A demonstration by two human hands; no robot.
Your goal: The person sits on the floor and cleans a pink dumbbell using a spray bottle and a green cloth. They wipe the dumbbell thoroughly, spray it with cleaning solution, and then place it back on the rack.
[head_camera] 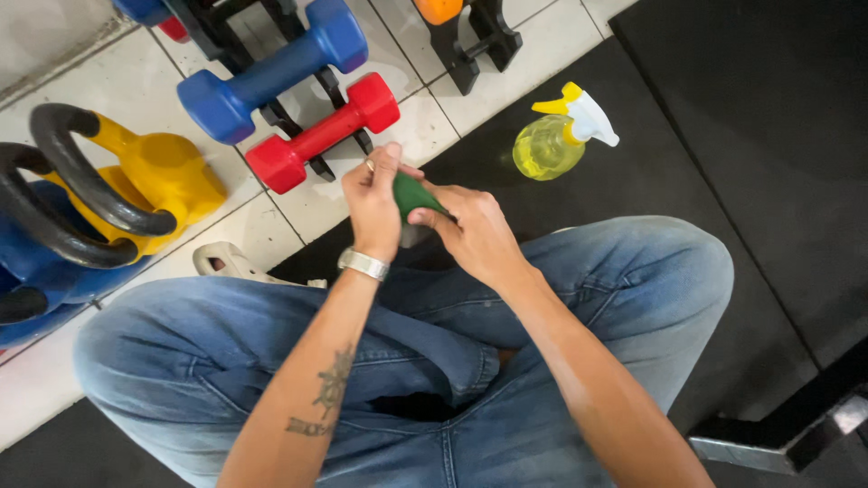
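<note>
Jeans-clad crossed legs (561, 361) fill the foreground. Just above the knees, left hand (372, 203) & right hand (472, 233) both pinch a small green dumbbell (411, 194), fingers pressed round it, held above a black mat (723, 108). Yellow spray bottle (556, 140) stands near, right of the dumbbell; red dumbbell (321, 134), blue dumbbell (271, 72) & yellow kettlebell (158, 176) sit left of it.

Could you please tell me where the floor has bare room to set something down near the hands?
The black mat lies bare right of the yellow spray bottle and beyond the right knee. Between the bottle and the hands holding the green object there is a narrow gap. The tiled floor is crowded with the red dumbbell, blue dumbbell and yellow kettlebell.
</note>
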